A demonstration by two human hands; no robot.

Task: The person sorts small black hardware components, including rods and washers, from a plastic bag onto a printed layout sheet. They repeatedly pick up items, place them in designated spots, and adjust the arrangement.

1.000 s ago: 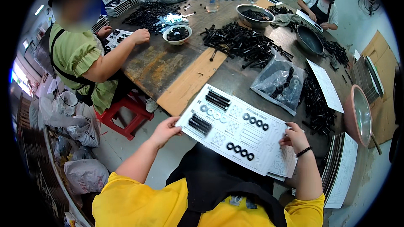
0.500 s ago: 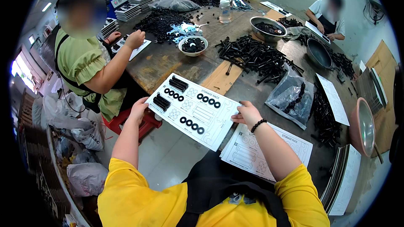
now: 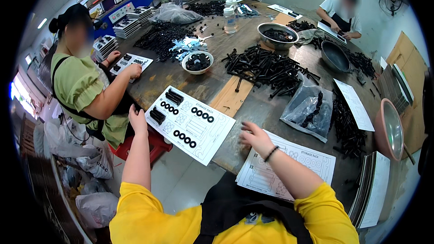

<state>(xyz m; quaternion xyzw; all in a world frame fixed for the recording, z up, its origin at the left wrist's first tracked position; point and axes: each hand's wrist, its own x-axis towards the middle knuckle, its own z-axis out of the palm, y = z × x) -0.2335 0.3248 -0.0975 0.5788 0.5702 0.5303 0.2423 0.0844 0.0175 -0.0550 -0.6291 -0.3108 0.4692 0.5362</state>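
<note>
A white printed card (image 3: 205,134) lies at the table's near edge, its near-left part jutting past it. Two bundles of black bolts (image 3: 157,115) and several rows of black rings (image 3: 185,138) sit on it. Just off the card's left edge is my left hand (image 3: 138,120), fingers extended and holding nothing. My right hand (image 3: 257,138) is apart from the card, fingers spread and slightly blurred, holding nothing. Beneath my right forearm lies a stack of printed cards (image 3: 264,171) bearing only outlines.
Beyond the card are a bowl of black rings (image 3: 197,62), a heap of black bolts (image 3: 266,70) and a clear plastic bag (image 3: 307,110). A pink basin (image 3: 389,129) stands far right. To my left, a co-worker in green (image 3: 77,79) handles another card (image 3: 143,61).
The card has moved left and down onto the table edge. Both hands have let go of it, my right hand drawing away from its right edge. The co-worker's hand has lowered to their card.
</note>
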